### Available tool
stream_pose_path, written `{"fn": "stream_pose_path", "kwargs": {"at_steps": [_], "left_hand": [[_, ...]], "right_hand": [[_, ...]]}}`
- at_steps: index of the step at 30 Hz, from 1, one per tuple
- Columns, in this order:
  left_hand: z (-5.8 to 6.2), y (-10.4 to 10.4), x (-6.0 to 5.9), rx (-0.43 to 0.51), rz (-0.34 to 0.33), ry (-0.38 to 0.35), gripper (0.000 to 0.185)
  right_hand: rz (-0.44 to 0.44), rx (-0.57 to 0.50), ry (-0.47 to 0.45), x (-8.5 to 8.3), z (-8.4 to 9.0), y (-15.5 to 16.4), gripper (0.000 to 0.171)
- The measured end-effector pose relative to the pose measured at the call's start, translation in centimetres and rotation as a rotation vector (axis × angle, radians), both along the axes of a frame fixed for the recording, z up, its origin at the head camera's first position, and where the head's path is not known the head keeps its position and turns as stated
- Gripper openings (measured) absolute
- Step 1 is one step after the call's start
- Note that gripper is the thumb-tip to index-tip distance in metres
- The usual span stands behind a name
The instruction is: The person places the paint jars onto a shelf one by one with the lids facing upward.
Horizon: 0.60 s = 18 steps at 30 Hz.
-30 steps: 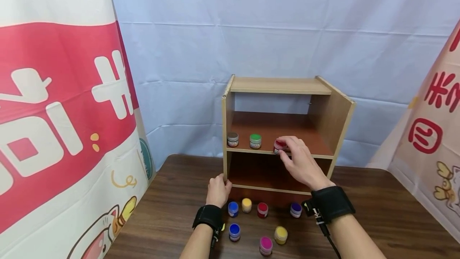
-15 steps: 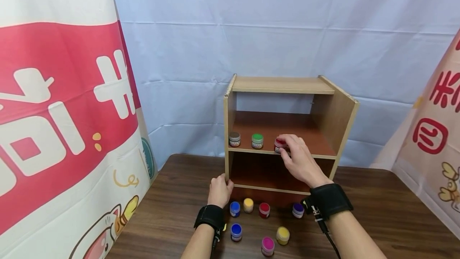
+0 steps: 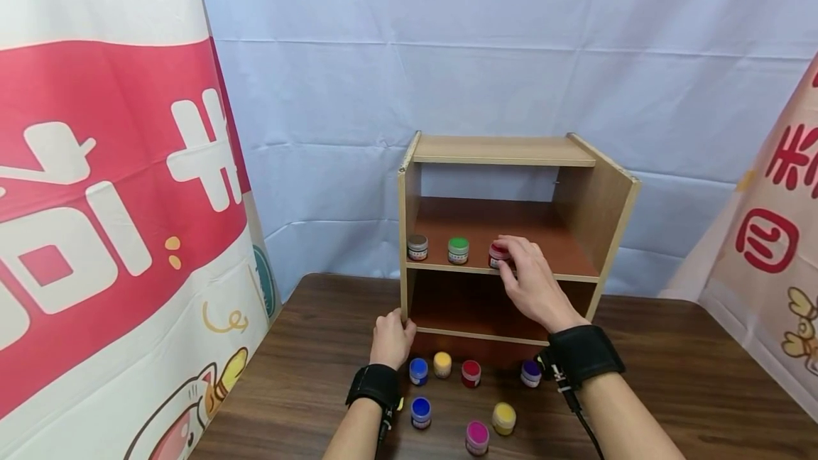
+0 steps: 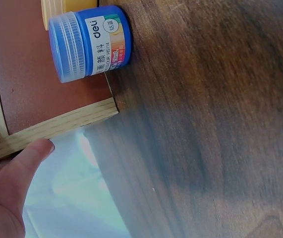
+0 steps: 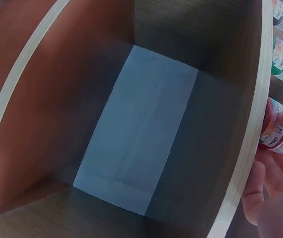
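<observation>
My right hand (image 3: pixel 533 282) pinches a red paint jar (image 3: pixel 496 256) by its sides at the front of the wooden shelf unit's middle board (image 3: pixel 492 229). To its left on that board stand a green-lidded paint jar (image 3: pixel 458 250) and a grey-brown one (image 3: pixel 417 248). In the right wrist view the red jar (image 5: pixel 275 126) sits at the board's edge, partly behind my fingers. Low down, my left hand (image 3: pixel 390 339) grips the front edge of the unit's left side panel (image 3: pixel 405 240). The left wrist view has my thumb (image 4: pixel 29 161) on one face of the panel, a fingertip on the other.
Several paint jars stand on the dark wooden table (image 3: pixel 287 375) before the unit: two blue (image 3: pixel 418 371), two yellow (image 3: pixel 503 419), a red (image 3: pixel 471 373), a purple (image 3: pixel 530 373) and a magenta jar (image 3: pixel 476 437). Cloth curtains (image 3: pixel 332 105) hang behind and at both sides.
The whole head view has shifted very slightly. Both hands stay where they were, the right on the red paint jar and the left on the side panel.
</observation>
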<state>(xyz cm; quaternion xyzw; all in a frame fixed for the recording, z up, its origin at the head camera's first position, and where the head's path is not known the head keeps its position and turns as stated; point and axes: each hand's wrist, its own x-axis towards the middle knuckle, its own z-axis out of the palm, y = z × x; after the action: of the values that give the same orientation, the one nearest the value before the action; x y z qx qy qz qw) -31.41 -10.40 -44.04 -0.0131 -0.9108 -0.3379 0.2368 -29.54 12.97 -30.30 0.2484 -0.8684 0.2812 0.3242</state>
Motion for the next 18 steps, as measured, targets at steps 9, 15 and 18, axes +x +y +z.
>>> {"fn": "stream_pose_path", "kwargs": {"at_steps": [9,15,18], "left_hand": [[-0.04,-0.06,0.03,0.002,0.0,-0.019,0.016],[-0.05,-0.03,0.0,0.006,0.002,-0.029,0.018],[-0.05,0.0,0.0,0.008,-0.001,-0.031,0.018]], "right_hand": [[-0.01,0.001,0.024,-0.26,-0.15,-0.11,0.031],[-0.009,-0.002,0.026,-0.22,-0.11,-0.14,0.031],[-0.009,-0.006,0.027,-0.23,-0.13,-0.16,0.031]]}}
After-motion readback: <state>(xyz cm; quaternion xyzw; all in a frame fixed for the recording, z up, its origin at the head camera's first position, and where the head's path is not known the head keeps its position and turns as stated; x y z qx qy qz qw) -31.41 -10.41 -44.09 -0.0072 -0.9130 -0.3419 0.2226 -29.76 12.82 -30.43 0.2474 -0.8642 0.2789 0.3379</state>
